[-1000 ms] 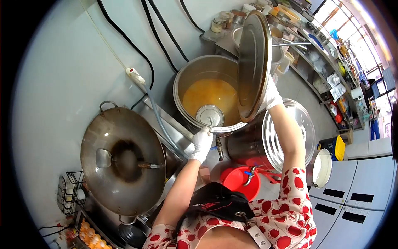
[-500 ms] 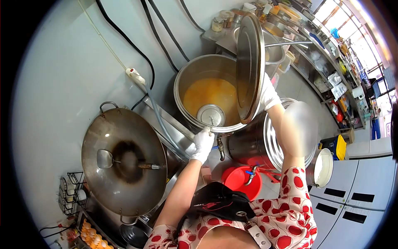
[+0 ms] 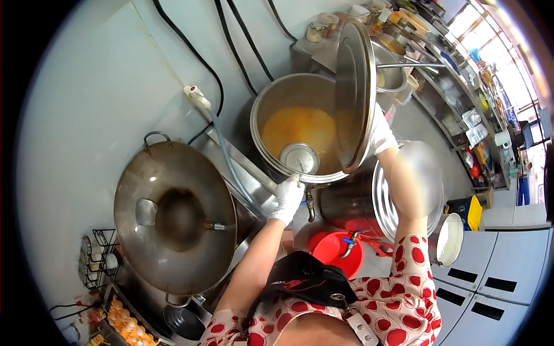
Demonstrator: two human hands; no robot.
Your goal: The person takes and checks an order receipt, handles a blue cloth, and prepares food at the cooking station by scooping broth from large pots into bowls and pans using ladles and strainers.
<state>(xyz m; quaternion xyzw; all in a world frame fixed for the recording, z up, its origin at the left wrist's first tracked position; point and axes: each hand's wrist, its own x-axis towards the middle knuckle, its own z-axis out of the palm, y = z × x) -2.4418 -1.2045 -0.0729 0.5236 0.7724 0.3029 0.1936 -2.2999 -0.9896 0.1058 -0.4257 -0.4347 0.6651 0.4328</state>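
While the right hand [image 3: 382,134] is holding a lid [image 3: 355,92] upright at the pot [image 3: 291,95] (fingers hidden), the left hand [image 3: 288,199] is gripping a ladle [image 3: 299,157] inside.

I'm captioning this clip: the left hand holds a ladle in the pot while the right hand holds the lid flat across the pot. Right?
Not flat: the head view shows the lid tipped up almost on edge, leaving the pot open. The right hand does hold it, and the left hand holds the ladle.

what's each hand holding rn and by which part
The left hand holds the metal ladle by its handle; the right hand holds the pot lid from its outer side, the exact grip hidden.
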